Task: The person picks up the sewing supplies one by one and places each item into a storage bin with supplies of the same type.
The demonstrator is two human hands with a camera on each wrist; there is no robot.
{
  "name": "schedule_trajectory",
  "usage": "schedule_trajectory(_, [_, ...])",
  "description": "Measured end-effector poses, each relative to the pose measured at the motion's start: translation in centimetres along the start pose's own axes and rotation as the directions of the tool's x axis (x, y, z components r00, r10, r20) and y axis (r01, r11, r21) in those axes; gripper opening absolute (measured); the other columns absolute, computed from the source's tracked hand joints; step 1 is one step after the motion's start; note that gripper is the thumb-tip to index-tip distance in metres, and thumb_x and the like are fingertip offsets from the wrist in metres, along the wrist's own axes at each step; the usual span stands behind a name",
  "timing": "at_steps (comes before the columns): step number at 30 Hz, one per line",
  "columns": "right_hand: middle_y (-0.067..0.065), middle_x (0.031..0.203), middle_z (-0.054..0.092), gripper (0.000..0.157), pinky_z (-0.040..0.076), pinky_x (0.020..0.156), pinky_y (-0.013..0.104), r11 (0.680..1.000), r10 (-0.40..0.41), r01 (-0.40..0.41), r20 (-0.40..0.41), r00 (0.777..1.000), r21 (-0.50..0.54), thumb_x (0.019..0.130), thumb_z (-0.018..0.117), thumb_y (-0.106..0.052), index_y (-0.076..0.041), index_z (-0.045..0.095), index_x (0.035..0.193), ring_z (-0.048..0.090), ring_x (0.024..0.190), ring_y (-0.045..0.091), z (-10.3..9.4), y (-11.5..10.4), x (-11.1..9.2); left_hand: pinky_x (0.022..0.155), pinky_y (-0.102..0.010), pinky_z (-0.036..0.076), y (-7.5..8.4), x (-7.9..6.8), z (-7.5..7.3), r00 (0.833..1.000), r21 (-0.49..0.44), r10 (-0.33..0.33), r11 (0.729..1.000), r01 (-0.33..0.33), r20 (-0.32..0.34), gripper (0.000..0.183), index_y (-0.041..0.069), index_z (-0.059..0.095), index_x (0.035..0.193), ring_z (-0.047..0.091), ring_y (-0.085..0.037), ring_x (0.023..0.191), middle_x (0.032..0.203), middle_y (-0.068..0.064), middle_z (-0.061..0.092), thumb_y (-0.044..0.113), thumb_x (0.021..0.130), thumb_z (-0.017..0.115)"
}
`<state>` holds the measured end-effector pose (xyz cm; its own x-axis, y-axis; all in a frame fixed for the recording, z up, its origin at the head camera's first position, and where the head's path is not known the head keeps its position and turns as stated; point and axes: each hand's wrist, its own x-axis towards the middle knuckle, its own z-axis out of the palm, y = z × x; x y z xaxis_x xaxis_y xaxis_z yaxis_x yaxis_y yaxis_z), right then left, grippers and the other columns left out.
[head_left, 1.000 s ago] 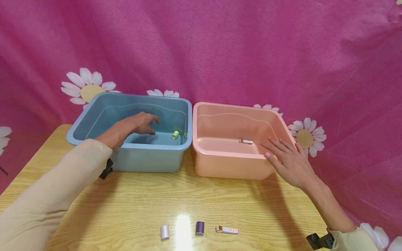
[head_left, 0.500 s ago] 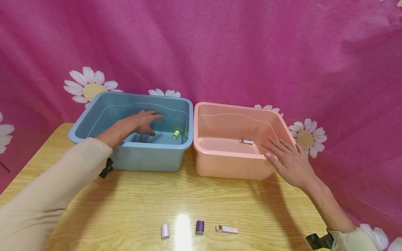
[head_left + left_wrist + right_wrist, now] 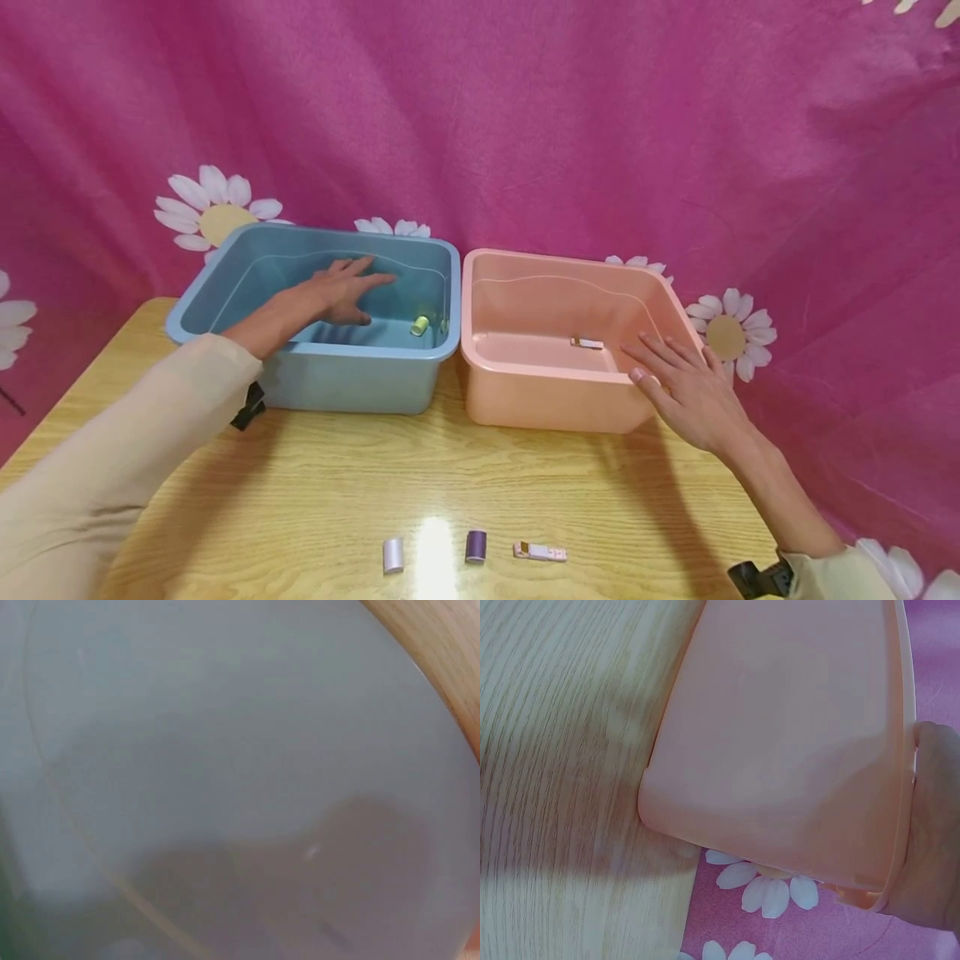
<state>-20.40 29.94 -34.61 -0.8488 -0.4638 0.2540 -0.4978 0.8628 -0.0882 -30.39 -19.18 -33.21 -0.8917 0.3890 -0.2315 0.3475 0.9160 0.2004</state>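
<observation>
Both the blue bin [image 3: 345, 382] and the pink bin [image 3: 551, 402] stand on the wooden surface [image 3: 570, 475], the pink at three o'clock from the blue, their rims just beside each other. The left hand [image 3: 341, 293] reaches over the blue bin's front rim, fingers spread and thumb apart, within its opening. At four o'clock from that hand, a yellow-green spool [image 3: 420, 326] sits on the bin's floor, near the right wall. The right hand [image 3: 686, 392] rests at the pink bin's near right corner, its fingers extended over the rim, its thumb by the front edge. At ten o'clock from it, a small pale strip [image 3: 587, 342] with a brown end lies on that bin's floor. Nearer the viewer, a purple spool [image 3: 476, 546] lies at seven o'clock from the pink bin; the lilac spool [image 3: 393, 556] is at nine o'clock from it, and a pink-and-white strip [image 3: 540, 551] at three. Behind, at twelve o'clock, hangs magenta cloth [image 3: 525, 125] printed with white daisies [image 3: 725, 337].
</observation>
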Motion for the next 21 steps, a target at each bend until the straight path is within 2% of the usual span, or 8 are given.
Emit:
schedule_trajectory(7, [0.015, 0.152, 0.044, 0.045, 0.01, 0.105, 0.074, 1.0, -0.002, 0.002, -0.004, 1.0, 0.002, 0.106, 0.044, -0.038, -0.021, 0.051, 0.147, 0.036, 0.136, 0.047, 0.1, 0.0, 0.0, 0.109, -0.07, 0.019, 0.3, -0.4, -0.4, 0.999, -0.018, 0.021, 1.0, -0.021, -0.044, 0.076, 0.013, 0.031, 0.157, 0.01, -0.05, 0.144, 0.163, -0.025, 0.006, 0.016, 0.092, 0.071])
schedule_trajectory(11, [0.016, 0.151, 0.044, 0.045, 0.011, 0.105, 0.074, 1.0, -0.006, 0.006, -0.008, 1.0, 0.0, 0.106, 0.044, -0.038, -0.02, 0.052, 0.146, 0.037, 0.135, 0.047, 0.0, -0.1, -0.1, 0.108, -0.071, 0.019, 0.7, -1.0, -1.0, 0.996, -0.026, 0.056, 0.998, -0.058, -0.068, 0.075, 0.015, 0.031, 0.157, 0.011, -0.049, 0.144, 0.163, -0.024, 0.009, 0.017, 0.093, 0.07])
schedule_trajectory(17, [0.015, 0.151, 0.044, 0.045, 0.012, 0.105, 0.073, 1.0, 0.002, -0.002, -0.009, 1.0, -0.001, 0.106, 0.044, -0.038, -0.02, 0.053, 0.146, 0.036, 0.136, 0.047, 0.0, -0.1, 0.0, 0.108, -0.071, 0.019, 1.6, -2.0, -2.0, 0.984, 0.009, 0.123, 0.992, -0.123, -0.126, 0.071, 0.018, 0.032, 0.157, 0.014, -0.048, 0.144, 0.163, -0.022, 0.014, 0.023, 0.096, 0.068])
schedule_trajectory(21, [0.015, 0.151, 0.044, 0.045, 0.012, 0.106, 0.072, 1.0, -0.001, 0.001, -0.011, 1.0, 0.0, 0.106, 0.044, -0.038, -0.018, 0.054, 0.145, 0.037, 0.136, 0.047, -0.1, -0.2, 0.0, 0.107, -0.07, 0.023, 2.3, -3.0, -2.1, 0.97, 0.057, 0.167, 0.986, -0.159, -0.177, 0.068, 0.02, 0.034, 0.157, 0.018, -0.046, 0.144, 0.162, -0.021, 0.018, 0.03, 0.097, 0.065])
